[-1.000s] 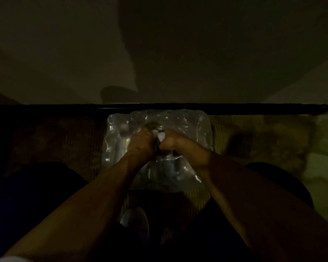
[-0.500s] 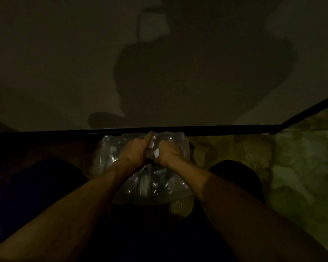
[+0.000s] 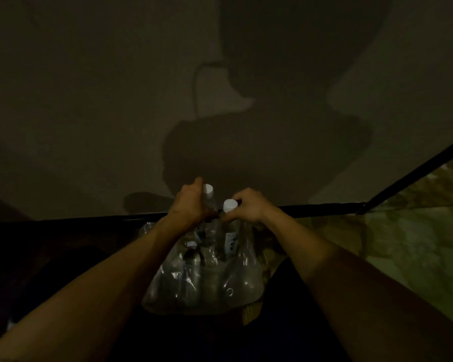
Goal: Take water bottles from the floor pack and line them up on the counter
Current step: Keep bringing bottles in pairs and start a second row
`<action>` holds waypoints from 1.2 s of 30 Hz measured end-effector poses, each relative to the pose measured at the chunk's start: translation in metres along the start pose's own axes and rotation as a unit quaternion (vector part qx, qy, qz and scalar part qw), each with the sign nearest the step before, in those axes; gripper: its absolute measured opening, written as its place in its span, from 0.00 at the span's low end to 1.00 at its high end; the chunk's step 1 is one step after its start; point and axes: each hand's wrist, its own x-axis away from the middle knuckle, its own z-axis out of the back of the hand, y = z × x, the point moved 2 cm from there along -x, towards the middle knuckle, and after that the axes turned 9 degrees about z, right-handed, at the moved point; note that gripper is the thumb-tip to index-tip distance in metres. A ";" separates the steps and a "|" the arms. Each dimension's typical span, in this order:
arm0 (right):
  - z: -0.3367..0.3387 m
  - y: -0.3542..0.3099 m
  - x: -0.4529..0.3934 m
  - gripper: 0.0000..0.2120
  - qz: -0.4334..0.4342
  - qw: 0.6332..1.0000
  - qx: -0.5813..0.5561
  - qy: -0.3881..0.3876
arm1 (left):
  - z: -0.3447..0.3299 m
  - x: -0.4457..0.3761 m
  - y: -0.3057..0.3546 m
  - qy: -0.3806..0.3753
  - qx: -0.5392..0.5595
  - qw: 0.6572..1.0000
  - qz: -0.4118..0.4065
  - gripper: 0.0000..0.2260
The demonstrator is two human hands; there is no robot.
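Head view: your left hand (image 3: 191, 205) has its grip around one bottle (image 3: 209, 197), your right hand (image 3: 249, 206) around another (image 3: 229, 212). A second ago both fists tore at the pack (image 3: 207, 278); now two necks rise clear of the floor pack, ready for the bench.

the two bottles in your hands each have a white cap (image 3: 208, 189), (image 3: 230, 205), and the right one carries a white label (image 3: 231, 242) with dark print. the pack wrap (image 3: 207, 280) is clear and glinting. the wall (image 3: 89, 100) is dull grey-beige, the skirting strip (image 3: 311, 206) black, and the floor (image 3: 416, 244) mottled green and tan.
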 end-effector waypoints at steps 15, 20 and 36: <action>0.162 -0.187 0.136 0.11 0.086 0.960 -0.182 0.192 | 0.218 0.135 0.153 0.058 0.132 0.989 -0.026 0.21; 0.234 -0.271 0.188 0.07 0.115 0.943 -0.220 0.220 | 0.308 0.188 0.220 0.082 0.135 0.984 -0.081 0.25; 0.381 -0.443 0.316 0.12 0.185 0.892 -0.332 0.245 | 0.459 0.295 0.354 -0.060 0.428 0.884 -0.176 0.14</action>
